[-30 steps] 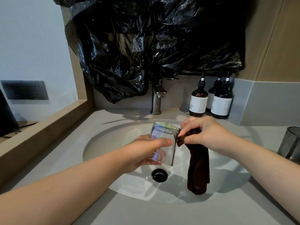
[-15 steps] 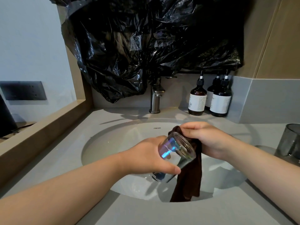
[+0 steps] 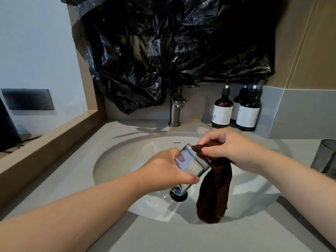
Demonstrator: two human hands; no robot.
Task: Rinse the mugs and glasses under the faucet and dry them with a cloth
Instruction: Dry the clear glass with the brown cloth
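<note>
The glass has turned its mouth toward the brown cloth, above the sink. The left hand grips the glass; the right hand pinches the cloth at its rim.

The left grip holds a clear glass tilted over a white sink. Just right of it, the right grip pinches a dark brown cloth against the glass; the cloth hangs below. A faucet stands beyond both grips.
</note>
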